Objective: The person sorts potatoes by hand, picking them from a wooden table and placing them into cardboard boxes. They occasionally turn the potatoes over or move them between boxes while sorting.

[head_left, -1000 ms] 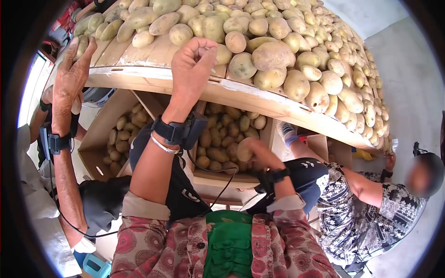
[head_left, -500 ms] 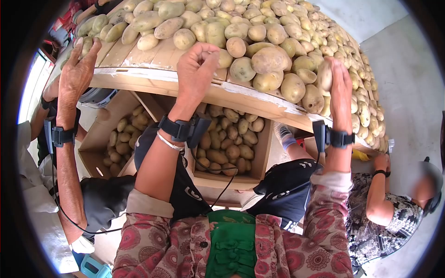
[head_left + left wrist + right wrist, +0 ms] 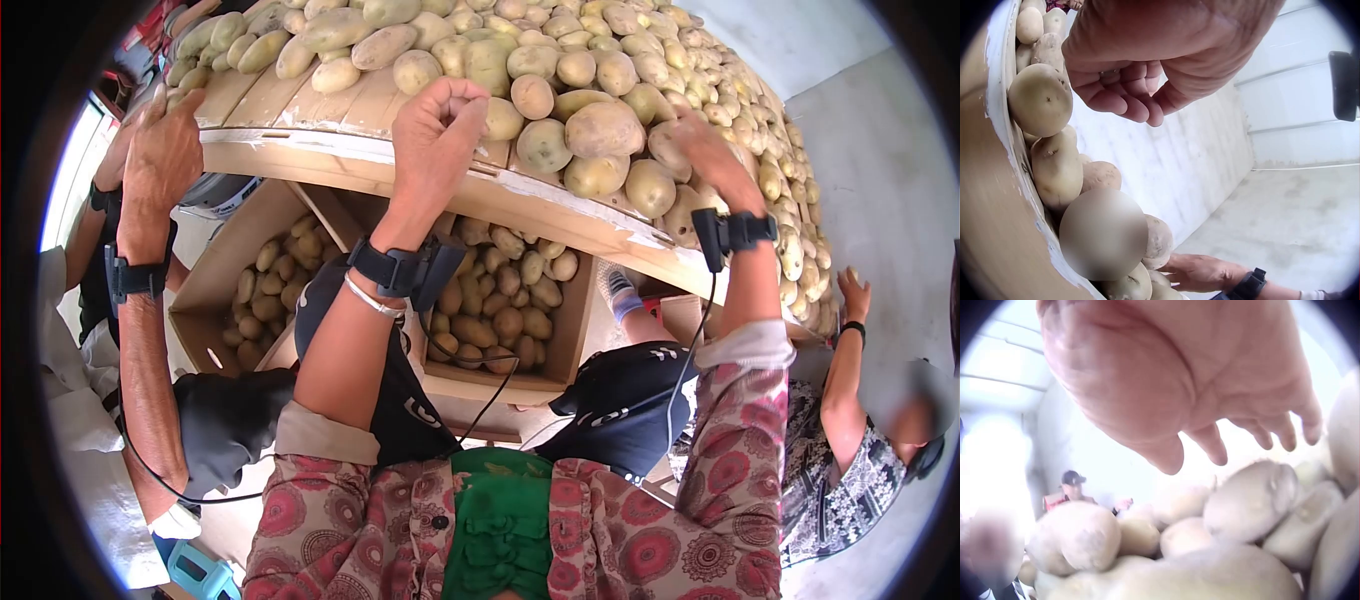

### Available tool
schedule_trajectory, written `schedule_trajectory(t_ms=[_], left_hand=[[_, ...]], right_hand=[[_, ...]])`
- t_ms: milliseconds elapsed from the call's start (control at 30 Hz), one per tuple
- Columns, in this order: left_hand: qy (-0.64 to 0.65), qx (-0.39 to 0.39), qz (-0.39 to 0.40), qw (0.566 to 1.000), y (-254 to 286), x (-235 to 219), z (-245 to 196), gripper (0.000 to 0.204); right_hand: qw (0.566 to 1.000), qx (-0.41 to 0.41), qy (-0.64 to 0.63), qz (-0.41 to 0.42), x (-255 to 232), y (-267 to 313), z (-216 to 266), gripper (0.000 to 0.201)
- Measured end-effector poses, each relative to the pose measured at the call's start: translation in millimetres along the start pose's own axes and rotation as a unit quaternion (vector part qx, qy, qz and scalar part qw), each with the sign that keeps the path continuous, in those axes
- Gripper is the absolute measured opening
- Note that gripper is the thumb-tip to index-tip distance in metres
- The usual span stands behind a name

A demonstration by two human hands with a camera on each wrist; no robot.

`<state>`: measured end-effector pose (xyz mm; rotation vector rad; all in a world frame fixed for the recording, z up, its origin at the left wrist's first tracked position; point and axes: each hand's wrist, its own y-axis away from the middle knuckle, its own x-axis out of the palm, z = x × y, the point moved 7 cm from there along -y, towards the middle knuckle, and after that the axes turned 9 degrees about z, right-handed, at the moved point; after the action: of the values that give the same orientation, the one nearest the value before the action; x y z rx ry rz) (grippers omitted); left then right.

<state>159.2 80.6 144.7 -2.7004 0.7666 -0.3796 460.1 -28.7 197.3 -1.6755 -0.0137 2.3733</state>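
My left hand (image 3: 432, 150) is held at the front edge of the potato-covered table (image 3: 330, 160). Its fingers curl loosely, and the left wrist view shows nothing inside them; a round potato (image 3: 1041, 100) sits beside it. Farther right, my right hand (image 3: 716, 160) reaches over the heap, palm down. In the right wrist view its fingers (image 3: 1210, 444) spread apart, tips pointing down just above a potato (image 3: 1250, 500), with nothing held. A large potato (image 3: 604, 130) lies on the heap between the two hands.
Beneath the table stand two cardboard boxes of potatoes, one between my knees (image 3: 575, 330) and another to the left (image 3: 200, 330). Another person's hand (image 3: 165, 150) is at the table edge on the left. A person in a patterned shirt (image 3: 845, 510) sits at right, arm raised.
My right hand rose from the box below to the heap, where it held a potato half a second ago; now it holds none. My left hand stays at the edge.
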Motion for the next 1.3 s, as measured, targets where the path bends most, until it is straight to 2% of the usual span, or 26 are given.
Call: schedule_trajectory(t_ms=[33,100,133,167,200,233,300,333,400,433,500,567,633,667,733,767,833,867,933,967,1033,1100,1167,1233,1300], left_hand=[[0.000,0.001,-0.001,1.000,-1,-1,0,0.011],[-0.011,-0.009,-0.005,1.000,0,-2,3,0.011],[-0.010,-0.011,-0.004,1.000,0,-2,3,0.011],[-0.021,-0.011,-0.006,1.000,0,-3,3,0.011],[-0.034,-0.010,-0.008,0.999,-1,-4,3,0.011],[-0.036,-0.017,-0.007,0.999,-2,-3,5,0.011],[-0.041,-0.005,-0.011,0.999,-1,-3,7,0.010],[-0.051,-0.025,-0.014,0.998,-1,-6,13,0.010],[-0.073,0.004,0.006,0.997,-2,-3,17,0.010],[-0.077,-0.008,0.006,0.997,0,0,16,0.010],[0.008,0.010,0.029,0.999,-1,10,11,0.009],[0.004,0.000,0.025,1.000,-2,12,14,0.009],[0.002,-0.012,0.021,1.000,-3,12,16,0.009],[-0.002,-0.008,0.031,0.999,-5,13,16,0.009],[-0.009,-0.007,0.041,0.999,-8,12,16,0.009],[-0.010,-0.004,0.045,0.999,-8,13,16,0.010],[-0.008,-0.002,0.050,0.999,-7,16,13,0.010],[-0.026,-0.012,0.044,0.999,-6,16,12,0.010],[-0.045,-0.018,0.040,0.998,-8,15,11,0.010],[-0.021,-0.015,0.045,0.999,-8,16,13,0.010],[0.003,-0.014,0.050,0.999,-5,17,12,0.010],[-0.005,-0.035,0.039,0.999,-4,16,10,0.009],[0.005,-0.019,0.048,0.999,-6,13,16,0.008],[0.019,-0.004,0.059,0.998,-7,15,17,0.008],[-0.053,-0.019,0.017,0.998,-3,9,16,0.010]], right_hand=[[1.000,-0.001,0.000,0.000,-13,6,10,0.042],[0.995,0.065,-0.049,-0.050,-48,21,19,0.048],[0.995,0.067,-0.049,-0.048,-53,34,33,0.048],[0.981,0.072,-0.161,-0.080,-54,49,47,0.046],[0.953,0.077,-0.272,-0.111,-53,66,52,0.044],[0.919,0.075,-0.380,-0.073,-39,79,50,0.041],[0.812,0.049,-0.581,0.027,2,105,50,0.030],[0.781,0.046,-0.617,0.083,27,117,55,0.029],[0.774,0.118,-0.595,0.183,87,146,60,0.027],[0.786,0.135,-0.550,0.247,114,156,61,0.027],[0.802,0.173,-0.439,0.365,167,171,52,0.029],[0.789,0.219,-0.415,0.397,225,187,17,0.026],[0.799,0.279,-0.319,0.426,264,188,-5,0.031],[0.796,0.280,-0.322,0.430,279,188,-9,0.031],[0.834,0.247,-0.224,0.439,307,187,-21,0.036],[0.832,0.247,-0.227,0.442,339,195,-36,0.036],[0.902,0.123,-0.096,0.402,388,202,-59,0.045],[0.902,0.122,-0.096,0.402,394,205,-54,0.045],[0.901,0.206,-0.065,0.377,402,211,-41,0.040],[0.901,0.206,-0.066,0.375,403,212,-30,0.040],[0.889,0.255,0.064,0.375,394,219,-23,0.048],[0.884,0.267,0.043,0.381,394,221,-21,0.049],[0.882,0.277,0.022,0.380,395,214,-24,0.050],[0.849,0.281,0.006,0.447,399,215,-30,0.050],[0.850,0.278,0.021,0.446,407,214,-36,0.055]])
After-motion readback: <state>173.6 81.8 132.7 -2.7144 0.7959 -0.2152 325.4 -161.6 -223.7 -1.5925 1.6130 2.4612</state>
